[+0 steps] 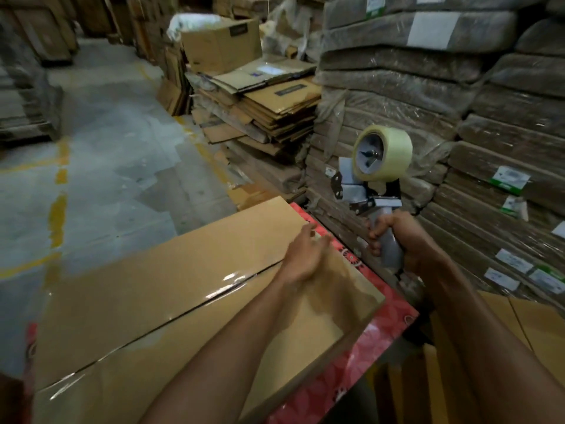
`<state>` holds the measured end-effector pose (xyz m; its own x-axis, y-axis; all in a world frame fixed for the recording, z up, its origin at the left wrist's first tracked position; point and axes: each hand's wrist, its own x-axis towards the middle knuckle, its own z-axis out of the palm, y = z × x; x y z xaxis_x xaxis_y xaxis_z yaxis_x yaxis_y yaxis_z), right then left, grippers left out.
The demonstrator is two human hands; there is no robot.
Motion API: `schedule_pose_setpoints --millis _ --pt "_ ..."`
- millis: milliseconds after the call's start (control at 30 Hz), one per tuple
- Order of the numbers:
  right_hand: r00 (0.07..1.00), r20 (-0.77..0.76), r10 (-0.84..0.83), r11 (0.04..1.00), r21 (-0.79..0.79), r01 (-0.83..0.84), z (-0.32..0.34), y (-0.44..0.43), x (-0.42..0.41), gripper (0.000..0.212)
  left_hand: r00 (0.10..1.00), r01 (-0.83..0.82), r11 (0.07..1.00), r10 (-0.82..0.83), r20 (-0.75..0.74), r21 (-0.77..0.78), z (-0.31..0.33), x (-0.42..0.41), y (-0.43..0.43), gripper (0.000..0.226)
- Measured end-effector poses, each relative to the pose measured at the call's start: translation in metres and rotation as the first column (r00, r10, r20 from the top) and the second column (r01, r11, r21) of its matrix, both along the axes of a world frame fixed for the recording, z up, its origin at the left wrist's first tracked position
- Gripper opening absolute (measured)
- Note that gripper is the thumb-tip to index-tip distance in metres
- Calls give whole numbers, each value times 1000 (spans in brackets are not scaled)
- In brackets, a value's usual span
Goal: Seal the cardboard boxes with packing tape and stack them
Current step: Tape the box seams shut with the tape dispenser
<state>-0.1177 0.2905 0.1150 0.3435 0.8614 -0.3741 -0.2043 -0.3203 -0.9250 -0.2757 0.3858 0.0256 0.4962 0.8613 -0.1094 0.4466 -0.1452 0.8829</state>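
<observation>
Your left hand [301, 255] lies on top of the cardboard box [171, 270], at the far end of its centre seam. The fingers seem straight, but they are blurred. Clear tape [232, 278] runs along this seam. Your right hand [403, 240] grips the handle of the tape dispenser [376, 175], upright, beside the box and apart from it. The box rests on a red patterned sheet [376, 338].

box [171, 301] cut off left, labels [509, 178] unreadable
</observation>
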Motion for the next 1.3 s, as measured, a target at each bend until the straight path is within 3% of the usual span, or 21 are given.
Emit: schedule_pose_setpoints --millis 33,67,133,233,300,367,433,500,667,833,1033,1100,1200,1300 --pt "1000 5 26 1000 6 -26 3 -6 -12 14 966 -73 974 122 226 -215 12 -9 8 42" --pt "998 -9 61 998 13 -60 4 -12 -23 12 892 -72 887 262 368 -456 23 -19 15 39" --pt "989 -42 140 989 42 -138 4 -22 -43 19 794 78 651 418 442 -755 39 -38 29 55" --pt "974 -37 225 973 70 -222 1 -30 -64 31 774 251 476 425 470 -843 49 -58 35 84" --pt "968 8 250 966 71 -250 -1 -32 -73 32 762 289 438 433 482 -851 48 -65 34 77" --pt "962 50 270 959 77 -273 -3 -34 -79 35 761 317 416 424 491 -852 46 -72 30 50" --pt "954 73 290 952 86 -295 -7 -34 -82 45 760 315 440 415 501 -841 45 -79 27 23" --pt "949 76 307 946 82 -313 -12 -32 -83 49 765 293 465 409 497 -835 43 -86 25 11" --pt "937 77 340 933 95 -346 -20 -25 -84 55 743 281 433 467 480 -856 31 -97 28 16" --pt "928 81 363 924 99 -369 -24 -17 -73 58 684 313 427 519 513 -849 29 -98 41 46" --pt "932 68 355 927 105 -361 -27 -4 -54 60 730 268 469 471 495 -841 32 -77 57 10" --pt "942 72 329 936 105 -335 -29 -2 -46 59 796 177 526 420 435 -832 29 -69 66 13" --pt "949 100 300 945 105 -310 -31 0 -38 53 888 30 726 296 353 -687 29 -56 81 21" --pt "950 157 269 954 94 -286 -33 6 -38 33 945 41 865 128 300 -500 43 -42 97 29"
